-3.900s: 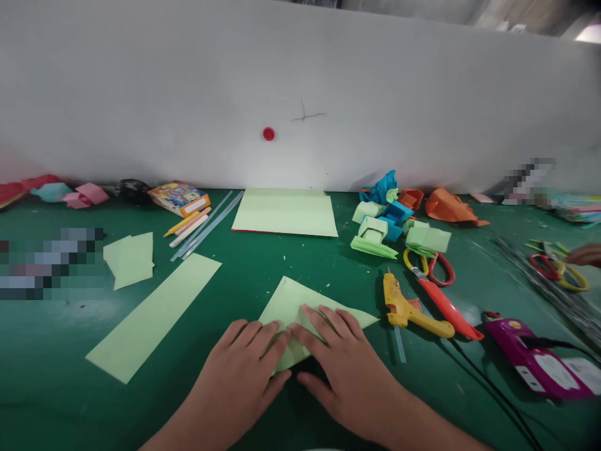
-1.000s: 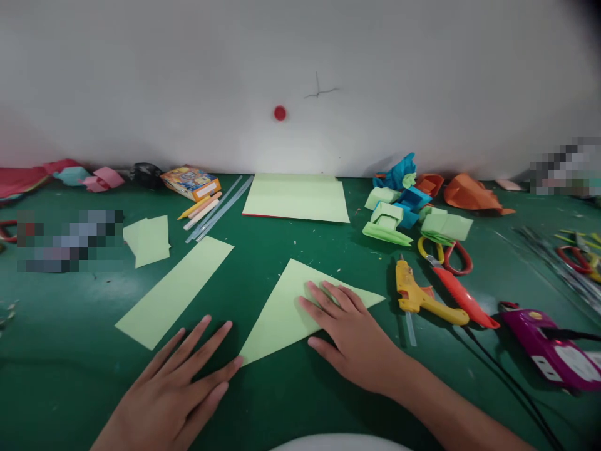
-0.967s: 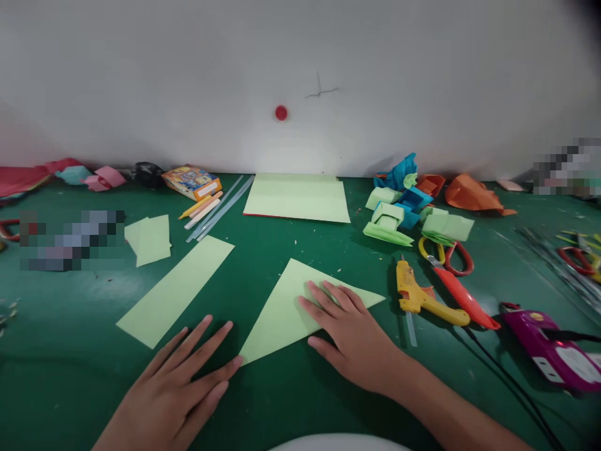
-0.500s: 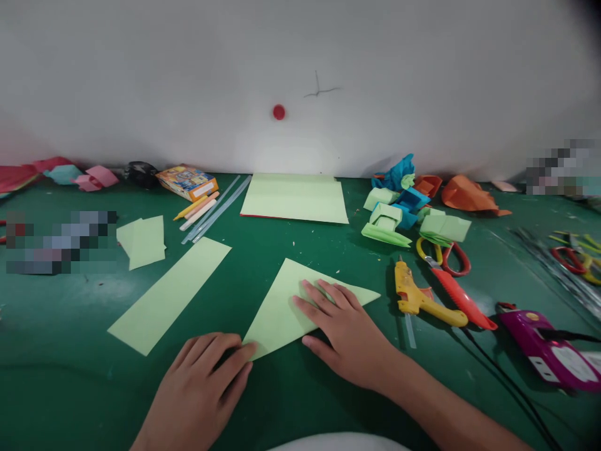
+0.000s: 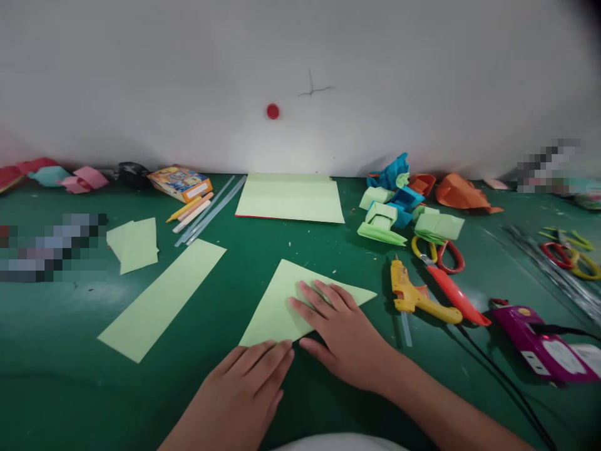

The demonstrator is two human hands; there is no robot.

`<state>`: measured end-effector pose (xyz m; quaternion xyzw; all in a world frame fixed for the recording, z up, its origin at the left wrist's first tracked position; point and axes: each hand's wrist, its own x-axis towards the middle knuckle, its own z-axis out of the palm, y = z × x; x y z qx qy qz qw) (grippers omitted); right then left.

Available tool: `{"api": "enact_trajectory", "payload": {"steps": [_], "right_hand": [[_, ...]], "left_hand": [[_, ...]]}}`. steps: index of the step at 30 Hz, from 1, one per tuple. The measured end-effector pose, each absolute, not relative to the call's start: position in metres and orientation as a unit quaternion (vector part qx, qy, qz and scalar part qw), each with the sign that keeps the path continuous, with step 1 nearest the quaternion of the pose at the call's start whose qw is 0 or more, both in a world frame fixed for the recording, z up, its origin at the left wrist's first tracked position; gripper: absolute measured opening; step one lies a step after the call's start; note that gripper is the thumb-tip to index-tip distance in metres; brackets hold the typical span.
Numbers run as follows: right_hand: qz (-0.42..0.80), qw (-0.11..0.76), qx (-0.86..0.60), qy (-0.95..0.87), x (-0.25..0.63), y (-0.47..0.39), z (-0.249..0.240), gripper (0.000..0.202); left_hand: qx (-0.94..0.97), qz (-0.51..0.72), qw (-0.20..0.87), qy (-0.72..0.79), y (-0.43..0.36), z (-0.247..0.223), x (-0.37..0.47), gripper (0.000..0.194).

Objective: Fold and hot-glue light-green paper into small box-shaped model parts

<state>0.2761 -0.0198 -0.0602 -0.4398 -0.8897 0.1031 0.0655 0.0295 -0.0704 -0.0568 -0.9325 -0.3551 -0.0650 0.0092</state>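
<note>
A light green sheet of paper (image 5: 272, 300), folded into a triangle, lies flat on the green table in front of me. My right hand (image 5: 338, 326) rests on its right half with fingers spread. Along the near folded edge, my left hand (image 5: 248, 382) lies with its fingers stretched out and side by side, covering the triangle's near left corner. Neither hand grips anything. Left of the triangle lies a long light green paper strip (image 5: 162, 300), untouched.
Right of my hands lie a yellow hot glue gun (image 5: 413, 294), scissors (image 5: 441, 254), a red-handled cutter (image 5: 457, 294) and a purple power strip (image 5: 539, 341). Folded paper pieces (image 5: 385, 213) sit behind them. A paper stack (image 5: 288, 197), crayons (image 5: 192, 210) and glue sticks (image 5: 211, 210) line the back.
My left hand has slid rightward along the near edge of the folded paper, from its left corner toward my right hand. The right hand stays on the paper. The view has shifted slightly.
</note>
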Motion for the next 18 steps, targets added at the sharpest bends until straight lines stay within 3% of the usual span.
{"api": "enact_trajectory", "payload": {"steps": [18], "right_hand": [[0.153,0.073,-0.433,-0.885,0.278,-0.016,-0.057,0.059]], "left_hand": [[-0.912,-0.093,-0.013,-0.401,-0.061,-0.052,0.05,0.037]]}}
